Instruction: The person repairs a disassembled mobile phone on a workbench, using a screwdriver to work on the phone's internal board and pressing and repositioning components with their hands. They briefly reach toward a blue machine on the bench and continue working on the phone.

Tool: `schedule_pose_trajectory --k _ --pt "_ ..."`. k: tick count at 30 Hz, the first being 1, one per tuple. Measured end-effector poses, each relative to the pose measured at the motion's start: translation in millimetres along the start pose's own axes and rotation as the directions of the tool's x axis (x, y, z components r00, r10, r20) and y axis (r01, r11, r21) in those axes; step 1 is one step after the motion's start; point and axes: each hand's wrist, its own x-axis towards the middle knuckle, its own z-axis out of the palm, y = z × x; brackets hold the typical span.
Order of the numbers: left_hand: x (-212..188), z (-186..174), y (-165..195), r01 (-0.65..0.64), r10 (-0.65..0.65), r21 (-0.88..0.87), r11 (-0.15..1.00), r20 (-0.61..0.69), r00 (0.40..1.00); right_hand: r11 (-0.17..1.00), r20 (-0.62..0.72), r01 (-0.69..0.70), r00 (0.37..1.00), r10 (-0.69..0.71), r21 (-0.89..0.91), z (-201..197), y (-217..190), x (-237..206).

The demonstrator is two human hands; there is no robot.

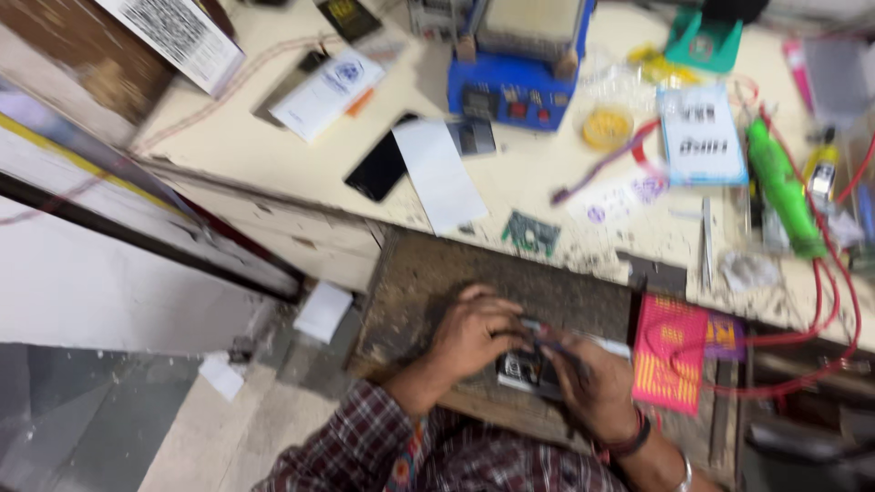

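Head view: the left hand (474, 330) is gripping a small circuit board (524, 369) while the right hand (591, 381) is pinching a thin tool (558, 349); steadying the board firmly matters.

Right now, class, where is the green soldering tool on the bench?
In the head view, the green tool lies at the bench's far right, beside the red cable, just right of a blue-edged card.

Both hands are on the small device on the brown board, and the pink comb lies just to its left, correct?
Not quite. In the head view the pink comb lies right of the small device, not left. The left hand and right hand are both on it, on the brown board.
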Motion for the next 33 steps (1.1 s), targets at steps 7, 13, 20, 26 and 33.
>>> schedule_pose_trajectory --k 7,13,20,26,33 --pt "-15.7 8.0 -13.1 -0.017 0.017 0.007 1.000 0.025 1.000 0.992 -0.041 0.106 0.994 -0.103 0.070 -0.4 11.9 -13.7" --pt "-14.4 6.6 -14.8 0.008 -0.008 0.012 1.000 0.025 1.000 0.918 -0.075 0.046 0.997 -0.018 0.394 4.1 21.0 -12.5" --pt "-17.5 5.9 -14.2 -0.027 0.027 -0.002 1.000 0.010 1.000 0.870 -0.055 -0.018 0.997 0.052 0.493 7.3 21.8 -17.7" --pt "-17.4 9.9 -15.2 -0.032 0.032 -0.001 0.999 0.003 0.999 0.868 -0.056 -0.028 0.996 0.064 0.495 6.0 23.4 -18.1" --pt "-16.3 10.7 -16.1 -0.043 0.043 0.002 0.999 0.002 0.999 0.880 -0.053 -0.002 0.998 0.031 0.474 4.1 25.0 -16.1"
